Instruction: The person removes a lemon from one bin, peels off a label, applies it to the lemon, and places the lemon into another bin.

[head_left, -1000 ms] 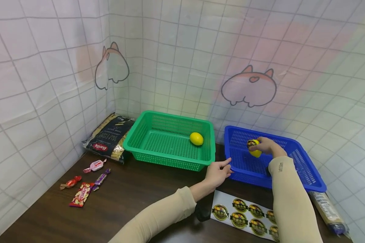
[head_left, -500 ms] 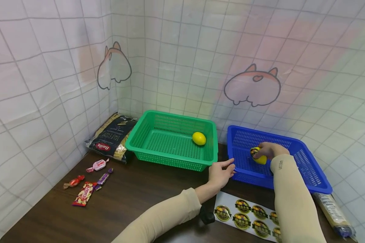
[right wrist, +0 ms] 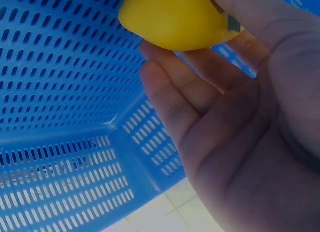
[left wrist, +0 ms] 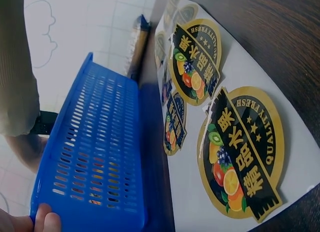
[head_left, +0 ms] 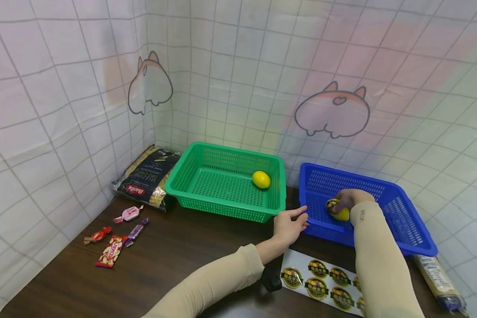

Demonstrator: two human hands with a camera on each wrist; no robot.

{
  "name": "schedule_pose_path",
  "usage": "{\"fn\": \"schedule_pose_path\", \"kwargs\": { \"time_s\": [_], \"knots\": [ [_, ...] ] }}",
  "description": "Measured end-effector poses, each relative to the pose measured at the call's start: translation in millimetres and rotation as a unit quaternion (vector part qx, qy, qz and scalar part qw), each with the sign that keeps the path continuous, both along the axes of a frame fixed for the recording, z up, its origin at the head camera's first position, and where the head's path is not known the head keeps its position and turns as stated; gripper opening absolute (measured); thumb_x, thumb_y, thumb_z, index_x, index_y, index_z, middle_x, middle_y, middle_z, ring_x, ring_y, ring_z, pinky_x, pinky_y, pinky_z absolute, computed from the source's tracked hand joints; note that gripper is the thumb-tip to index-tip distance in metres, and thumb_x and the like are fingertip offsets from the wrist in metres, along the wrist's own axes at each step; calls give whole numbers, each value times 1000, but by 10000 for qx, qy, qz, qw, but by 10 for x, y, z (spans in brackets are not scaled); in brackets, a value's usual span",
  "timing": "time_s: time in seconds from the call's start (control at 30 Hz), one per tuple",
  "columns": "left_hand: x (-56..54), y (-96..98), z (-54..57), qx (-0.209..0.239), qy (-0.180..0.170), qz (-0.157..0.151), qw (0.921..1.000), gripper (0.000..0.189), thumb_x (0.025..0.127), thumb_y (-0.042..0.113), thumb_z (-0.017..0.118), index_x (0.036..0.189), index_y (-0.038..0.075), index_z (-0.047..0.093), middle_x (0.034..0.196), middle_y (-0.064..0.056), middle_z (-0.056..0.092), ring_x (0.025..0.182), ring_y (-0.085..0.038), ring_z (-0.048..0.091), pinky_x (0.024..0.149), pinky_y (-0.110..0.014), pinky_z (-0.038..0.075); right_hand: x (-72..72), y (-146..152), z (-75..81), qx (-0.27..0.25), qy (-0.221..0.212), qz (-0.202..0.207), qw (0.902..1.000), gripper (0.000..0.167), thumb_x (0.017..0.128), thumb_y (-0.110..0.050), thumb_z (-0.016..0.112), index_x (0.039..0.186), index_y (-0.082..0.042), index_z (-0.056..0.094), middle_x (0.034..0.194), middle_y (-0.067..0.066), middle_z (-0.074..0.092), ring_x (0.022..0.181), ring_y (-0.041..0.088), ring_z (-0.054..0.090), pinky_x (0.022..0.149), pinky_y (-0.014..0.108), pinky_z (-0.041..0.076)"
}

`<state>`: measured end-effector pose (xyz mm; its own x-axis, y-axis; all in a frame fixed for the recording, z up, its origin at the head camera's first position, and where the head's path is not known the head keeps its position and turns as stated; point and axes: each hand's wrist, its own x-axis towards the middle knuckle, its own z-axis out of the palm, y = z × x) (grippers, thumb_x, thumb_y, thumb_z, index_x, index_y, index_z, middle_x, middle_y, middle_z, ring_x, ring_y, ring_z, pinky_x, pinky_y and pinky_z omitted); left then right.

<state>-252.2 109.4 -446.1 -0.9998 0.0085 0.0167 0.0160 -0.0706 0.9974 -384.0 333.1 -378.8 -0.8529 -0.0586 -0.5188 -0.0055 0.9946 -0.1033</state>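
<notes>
Inside the blue basket [head_left: 415, 207], my right hand [head_left: 353, 198] holds a lemon [head_left: 342, 215] low over the mesh floor. A dark round sticker shows on the lemon's left side. The right wrist view has the yellow lemon [right wrist: 175, 21] between thumb and fingers, its top cut off by the frame. With thumb and fingertips, my left hand [head_left: 287, 227] pinches the basket's front left rim. Those fingertips [left wrist: 47, 219] show at the rim in the left wrist view. Another lemon [head_left: 261, 179], with no sticker showing, lies in the green basket [head_left: 222, 212].
A sheet of round fruit stickers [head_left: 322, 280] lies before the blue basket, partly under my right sleeve. Several wrapped candies [head_left: 111, 251] are on the table's left side. A pasta bag [head_left: 147, 176] leans by the green basket. A long packet [head_left: 439, 282] lies at right.
My right hand has lowered the lemon deeper into the blue basket and tilted it. My left hand keeps its place at the rim. The head view has shifted slightly.
</notes>
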Motion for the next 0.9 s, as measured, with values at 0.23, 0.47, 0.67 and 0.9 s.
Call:
{"fn": "schedule_pose_path", "kwargs": {
  "time_s": [0.23, 0.47, 0.67, 0.9],
  "knots": [
    [9, 7, 7, -27, 2, -7, 10000, 30, 96, 16, 65, 126, 19, 69, 123, -10, 72, 89, -15, 76, 77, -23, 61, -44, 17, -4, -333, -186, -336, 9987, 78, 92, -46, 66, 150, -2, 37, 152, 33, 36, 129, 52, 44, 100, 66, 44],
    [-23, -4, 39, -16, 21, -30, 10000, 31, 97, 17, 65, 127, 18, 68, 122, -10, 73, 90, -15, 76, 78, -24, 61, -93, 0, 88, -1184, -527, -535, 9901, 76, 100, -45, 53, 155, 0, 26, 159, 34, 20, 142, 56, 27, 113, 66, 33],
    [-18, -1, 27, -97, 60, -34, 9999, 30, 97, 18, 65, 127, 20, 69, 120, -9, 74, 90, -14, 76, 78, -23, 61, -117, 8, 113, -1214, -420, -334, 9911, 75, 100, -45, 55, 152, 3, 31, 156, 33, 29, 141, 54, 33, 115, 62, 35],
    [-2, -10, 6, -150, 73, 32, 9999, 29, 96, 18, 65, 125, 21, 70, 116, -7, 75, 88, -12, 76, 76, -21, 60, -76, -59, 269, -721, -38, 468, 9963, 72, 101, -51, 48, 150, 1, 37, 154, 33, 35, 138, 53, 39, 107, 64, 42]
  ]
}}
